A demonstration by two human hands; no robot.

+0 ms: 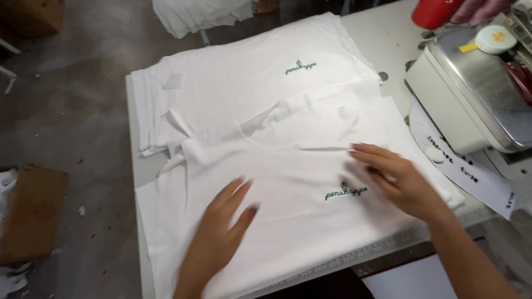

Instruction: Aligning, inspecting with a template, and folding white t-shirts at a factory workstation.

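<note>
Left hand (221, 230): lay flat, fingers spread wide, palm down on the near white T-shirt (288, 221); held nothing. Motion-blurred.
Right hand (396, 180): also flat and open, fingertips (360, 150) pressed on the same shirt just below its neckline (277, 130); nothing gripped.
Shirt vs hands: shirt lay front-up under both palms; its small green embroidered logo (346, 192) sat between the hands, touching the right palm's inner edge.
Stack: second white T-shirt (249, 77) topped a pile beyond the fingertips, same green logo (301, 67) on the chest, small white square tag (173, 81) near its left side.
Labels: white paper sheet (471, 169) with black handwriting lay right of the right hand, under the machine's corner; round white-and-yellow sticker (495, 39) and yellow tab (468, 47) on the machine's steel lid.
Machine: cream sewing machine (443, 94) well right of the right hand; red can (435, 12) beyond it, another person's hand (479, 8) on the can.
Edges: table edge (366, 256) with a printed ruler strip ran just under the wrists; shirt hem overhung it at left.
Open room: grey floor (72, 122) left of the left hand, brown cardboard box (30, 213) well off.
</note>
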